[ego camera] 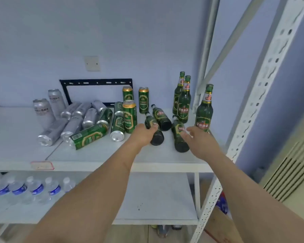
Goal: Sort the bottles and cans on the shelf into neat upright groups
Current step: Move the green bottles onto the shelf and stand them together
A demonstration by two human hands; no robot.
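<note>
- A person's left hand (144,131) is closing its grip around a green bottle (154,128) lying on the white shelf (112,155).
- The right hand (198,135) is reaching, fingers apart, over a second lying bottle (179,135) (contact cannot be judged).
- A third bottle (161,117) is lying between them, behind.
- Three bottles (184,102) are standing upright at right.
- Green cans (129,116) and silver cans (72,120), mostly toppled, are crowding the shelf's left.
</note>
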